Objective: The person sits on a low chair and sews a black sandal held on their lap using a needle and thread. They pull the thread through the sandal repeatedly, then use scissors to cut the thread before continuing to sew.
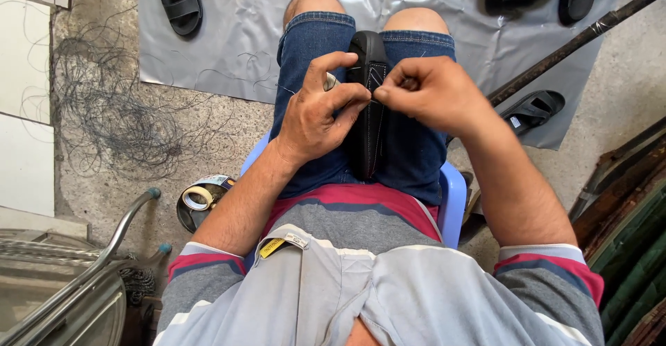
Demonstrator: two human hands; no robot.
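A black sandal [370, 110] stands on edge between my knees, clamped by my denim-clad thighs. My left hand [320, 106] rests against its left side, thumb and forefinger pinched at the sole's edge. My right hand [429, 90] meets it from the right, its fingertips closed on something very small at the same spot, too small to identify. A line of light stitching runs along the sandal's rim. I sit on a blue plastic chair [452, 200].
A grey sheet [229, 47] on the concrete floor holds several black sandals, such as a sandal [177, 0] at the top left and another sandal [533, 110] to the right. Tangled thread [118, 103] lies left. A tape roll [198, 197] sits by my left elbow. A dark pole [576, 40] slants right.
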